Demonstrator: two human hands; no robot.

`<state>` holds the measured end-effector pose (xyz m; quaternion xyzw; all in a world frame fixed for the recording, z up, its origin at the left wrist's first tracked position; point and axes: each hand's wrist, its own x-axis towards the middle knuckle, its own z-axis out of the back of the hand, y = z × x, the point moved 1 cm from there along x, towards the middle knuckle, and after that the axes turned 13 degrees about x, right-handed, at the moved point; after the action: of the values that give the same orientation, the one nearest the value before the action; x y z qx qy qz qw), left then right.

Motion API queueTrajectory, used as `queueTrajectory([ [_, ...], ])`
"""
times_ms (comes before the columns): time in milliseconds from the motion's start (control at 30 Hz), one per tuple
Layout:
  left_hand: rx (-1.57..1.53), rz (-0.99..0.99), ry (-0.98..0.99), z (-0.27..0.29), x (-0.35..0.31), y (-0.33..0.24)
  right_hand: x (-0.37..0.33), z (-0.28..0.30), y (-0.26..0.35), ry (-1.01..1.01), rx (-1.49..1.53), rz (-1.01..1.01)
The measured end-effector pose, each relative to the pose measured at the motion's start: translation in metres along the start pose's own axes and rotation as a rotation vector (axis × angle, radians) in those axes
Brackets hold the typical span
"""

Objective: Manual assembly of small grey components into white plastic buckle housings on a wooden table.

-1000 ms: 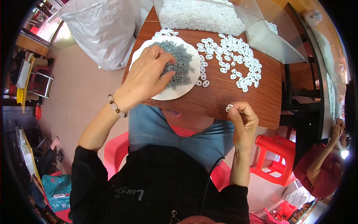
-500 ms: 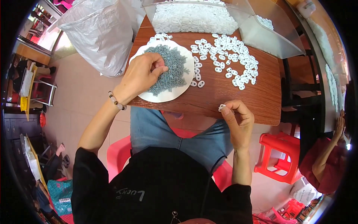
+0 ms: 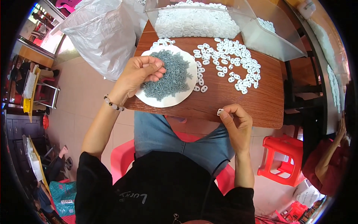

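My left hand [image 3: 138, 74] rests on a heap of small grey screws [image 3: 169, 76] piled on a white round plate [image 3: 164, 101], fingers curled and pinching into the heap. Near the front edge of the brown wooden table [image 3: 238, 102], my right hand [image 3: 235, 125] pinches a small white plastic piece [image 3: 220, 111] between thumb and forefinger. Many loose white plastic pieces [image 3: 233, 67] lie scattered on the table to the right of the plate.
A clear plastic bin [image 3: 197, 18] full of white pieces stands at the table's far edge. A large white plastic bag [image 3: 102, 35] sits on the floor at left. A red stool [image 3: 281, 158] stands at right, beside another person's arm [image 3: 328, 160].
My left hand stayed on the screw heap, its fingers closing into it. My right hand kept the white piece and stayed at the table's front edge.
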<state>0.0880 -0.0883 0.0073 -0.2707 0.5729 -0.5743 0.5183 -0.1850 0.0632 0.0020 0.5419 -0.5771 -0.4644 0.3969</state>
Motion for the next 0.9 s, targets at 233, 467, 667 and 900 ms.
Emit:
queueTrajectory([
  [233, -0.072, -0.047, 0.050, -0.017, -0.014, 0.000, 0.001, 0.003, -0.006, -0.008, 0.001, -0.018],
  [467, 0.027, -0.214, 0.221, -0.094, -0.047, -0.019, 0.004, -0.001, -0.010, 0.002, 0.139, -0.034],
  [667, -0.136, -0.293, 0.419, -0.126, -0.045, -0.014, -0.001, 0.000, -0.001, 0.027, 0.252, -0.076],
  [900, -0.139, -0.266, 0.433, -0.132, -0.043, -0.012, -0.003, 0.003, -0.004, 0.035, 0.236, -0.060],
])
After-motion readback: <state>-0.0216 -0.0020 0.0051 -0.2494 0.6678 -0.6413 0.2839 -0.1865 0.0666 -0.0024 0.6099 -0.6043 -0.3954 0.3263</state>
